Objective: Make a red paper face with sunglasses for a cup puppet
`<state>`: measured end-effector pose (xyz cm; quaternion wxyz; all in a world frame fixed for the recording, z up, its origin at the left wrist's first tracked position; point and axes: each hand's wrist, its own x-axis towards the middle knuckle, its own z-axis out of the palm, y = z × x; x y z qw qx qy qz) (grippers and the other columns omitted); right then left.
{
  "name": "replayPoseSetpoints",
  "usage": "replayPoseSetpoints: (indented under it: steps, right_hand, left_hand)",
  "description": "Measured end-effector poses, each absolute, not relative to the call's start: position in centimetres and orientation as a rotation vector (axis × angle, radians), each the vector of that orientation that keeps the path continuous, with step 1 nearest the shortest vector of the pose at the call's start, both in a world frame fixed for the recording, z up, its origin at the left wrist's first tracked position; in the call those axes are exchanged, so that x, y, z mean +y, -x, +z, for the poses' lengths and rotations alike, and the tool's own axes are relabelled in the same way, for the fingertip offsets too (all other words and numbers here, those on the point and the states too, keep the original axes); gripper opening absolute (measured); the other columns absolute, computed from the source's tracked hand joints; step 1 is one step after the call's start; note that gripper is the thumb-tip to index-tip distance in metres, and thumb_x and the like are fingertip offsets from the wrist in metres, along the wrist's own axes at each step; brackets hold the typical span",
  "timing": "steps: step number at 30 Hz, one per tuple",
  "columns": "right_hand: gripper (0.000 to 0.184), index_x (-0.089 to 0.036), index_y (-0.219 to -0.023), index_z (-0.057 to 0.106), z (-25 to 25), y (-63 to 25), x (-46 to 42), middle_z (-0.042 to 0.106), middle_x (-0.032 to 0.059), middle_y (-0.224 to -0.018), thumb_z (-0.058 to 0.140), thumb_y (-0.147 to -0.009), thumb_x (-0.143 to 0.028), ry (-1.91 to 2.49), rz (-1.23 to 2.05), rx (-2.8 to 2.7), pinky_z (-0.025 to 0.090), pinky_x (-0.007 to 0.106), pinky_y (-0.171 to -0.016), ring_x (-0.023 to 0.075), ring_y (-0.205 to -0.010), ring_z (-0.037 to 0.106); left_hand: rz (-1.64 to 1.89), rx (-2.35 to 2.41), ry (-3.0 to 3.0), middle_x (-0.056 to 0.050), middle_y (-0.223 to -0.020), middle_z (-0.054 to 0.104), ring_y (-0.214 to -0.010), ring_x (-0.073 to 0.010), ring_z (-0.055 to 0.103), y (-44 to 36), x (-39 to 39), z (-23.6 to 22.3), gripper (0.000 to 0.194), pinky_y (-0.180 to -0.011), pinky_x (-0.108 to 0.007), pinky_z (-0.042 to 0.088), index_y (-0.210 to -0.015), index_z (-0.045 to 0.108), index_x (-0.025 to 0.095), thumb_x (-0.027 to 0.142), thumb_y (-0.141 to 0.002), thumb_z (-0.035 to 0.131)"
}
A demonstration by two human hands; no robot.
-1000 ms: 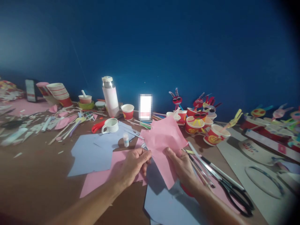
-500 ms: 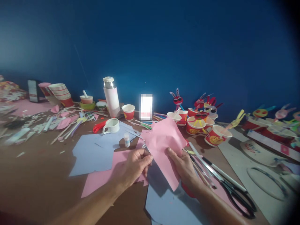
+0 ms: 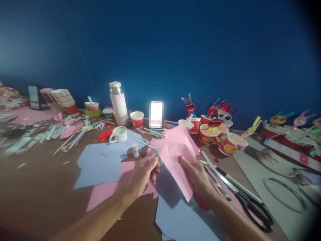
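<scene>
My right hand [image 3: 198,174] grips a sheet of pink paper [image 3: 177,147], thumb on top and fingers mostly hidden beneath. The sheet is tilted up above the table, a little bent, with an uneven left edge. My left hand [image 3: 144,174] is just left of that edge, thumb and fingers drawn together; whether anything small is between them is hidden. Behind its fingertips lies what looks like a pair of small scissors [image 3: 147,144], partly covered by the paper. Under both hands are blue paper [image 3: 185,217] and more pink paper [image 3: 105,197].
Large black-handled scissors [image 3: 250,204] and pens lie right of my right hand. A glue stick [image 3: 135,150], white cup [image 3: 118,134] and thermos [image 3: 118,105] stand behind my left hand. Paper cups [image 3: 232,144] with decorated figures line the back right; paper scraps [image 3: 72,129] litter the left.
My left hand has moved slightly left and up, away from the pink sheet's edge. The sheet stays in my right hand, almost unmoved.
</scene>
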<state>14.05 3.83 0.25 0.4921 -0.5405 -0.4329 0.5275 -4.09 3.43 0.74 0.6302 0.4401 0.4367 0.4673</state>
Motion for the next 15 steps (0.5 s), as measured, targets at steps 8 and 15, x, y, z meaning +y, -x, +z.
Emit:
replayPoseSetpoints:
  steps: [8,15]
  right_hand:
    - [0.037,-0.014,-0.068,0.055,0.52,-13.73,3.44,0.049,-0.0020,-0.058,0.063,-0.075,-0.050,1.333,1.256,-1.142,0.037,0.025,-0.050,0.0110,-0.053,0.043]
    - [0.038,-0.016,-0.060,0.051,0.55,-13.62,3.12,0.038,-0.0057,-0.049,0.064,-0.073,-0.049,1.417,1.168,-1.243,0.023,0.022,-0.040,0.0076,-0.045,0.032]
  left_hand:
    - [1.139,0.961,-0.940,0.002,-0.064,0.054,-0.041,-0.0048,0.043,4.31,3.57,1.07,0.035,-0.039,-0.018,0.037,-0.071,0.051,0.015,0.049,-0.079,0.057]
    - [1.241,1.036,-0.931,0.005,-0.056,0.049,-0.042,-0.0059,0.043,4.62,3.85,1.07,0.028,-0.040,-0.018,0.039,-0.066,0.050,0.016,0.041,-0.075,0.062]
